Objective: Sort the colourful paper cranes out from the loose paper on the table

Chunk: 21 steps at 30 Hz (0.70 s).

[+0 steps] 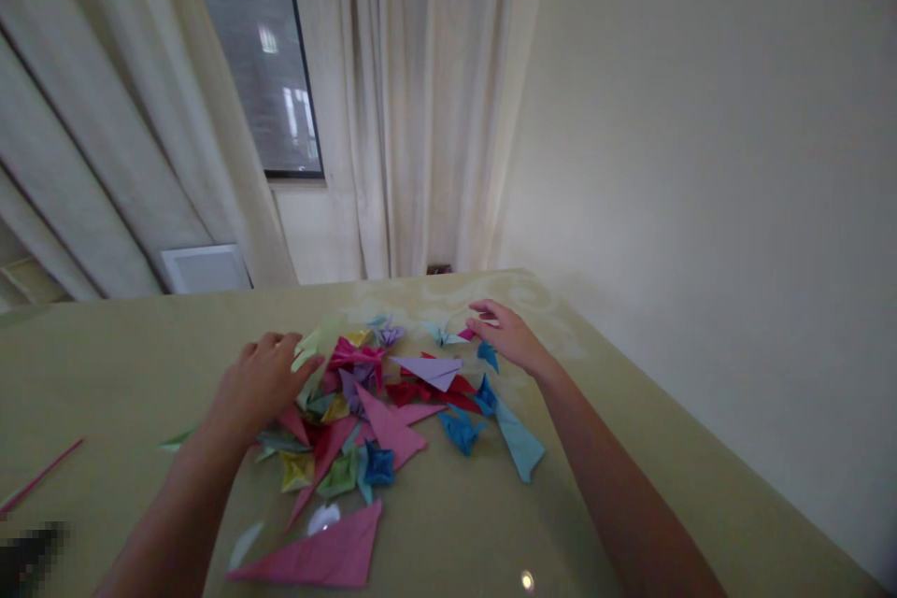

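My left hand (256, 388) rests at the left side of a heap of folded paper, thumb and fingers apart. A pale green folded paper (308, 350) lies at its thumb and fingertips; I cannot tell if it is touched. At the back right, my right hand (501, 334) curves with fingers parted, close to a small magenta paper piece (466, 334). A light blue paper crane (441, 334) sits beside that piece. Below this hand are a small blue folded piece (488, 354) and a lavender paper plane (438, 371). Magenta folded paper (354, 355) lies right of my left hand.
A pink paper plane (322, 549) lies at the front. Blue origami (461, 431) and a light blue plane (519, 439) sit at the heap's right. A pink stick (42, 475) is far left. A wall (701, 206) borders the table's right; curtains (420, 112) hang behind.
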Motion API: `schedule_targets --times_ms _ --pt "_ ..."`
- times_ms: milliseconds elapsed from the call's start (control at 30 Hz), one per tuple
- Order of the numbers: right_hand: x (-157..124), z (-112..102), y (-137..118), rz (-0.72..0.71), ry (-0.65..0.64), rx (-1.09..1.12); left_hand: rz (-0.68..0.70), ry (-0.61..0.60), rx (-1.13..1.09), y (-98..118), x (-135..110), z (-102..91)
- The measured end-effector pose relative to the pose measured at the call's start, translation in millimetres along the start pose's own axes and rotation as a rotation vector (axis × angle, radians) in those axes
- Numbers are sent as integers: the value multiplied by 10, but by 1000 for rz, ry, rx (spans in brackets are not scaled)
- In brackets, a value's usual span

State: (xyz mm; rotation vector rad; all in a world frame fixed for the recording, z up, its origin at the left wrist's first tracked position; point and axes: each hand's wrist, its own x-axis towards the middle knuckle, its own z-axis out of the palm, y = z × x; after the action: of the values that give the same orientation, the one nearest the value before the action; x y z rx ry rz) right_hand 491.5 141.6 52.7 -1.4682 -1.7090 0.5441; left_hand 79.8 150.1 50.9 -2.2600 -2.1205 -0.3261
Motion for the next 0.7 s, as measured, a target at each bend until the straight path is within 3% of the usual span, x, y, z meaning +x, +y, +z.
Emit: schedule_targets --times_ms 100,267,500,700 --pt "63 81 207 55 160 -133 -91 -61 31 -137 37 212" --pt "48 374 337 182 -21 -120 92 -267 -99 93 5 323" --pt "-159 717 -98 -8 -323 95 280 -342 -245 745 -295 147" --pt "-286 773 -416 -63 -449 241 317 -281 -157 1072 -433 127"
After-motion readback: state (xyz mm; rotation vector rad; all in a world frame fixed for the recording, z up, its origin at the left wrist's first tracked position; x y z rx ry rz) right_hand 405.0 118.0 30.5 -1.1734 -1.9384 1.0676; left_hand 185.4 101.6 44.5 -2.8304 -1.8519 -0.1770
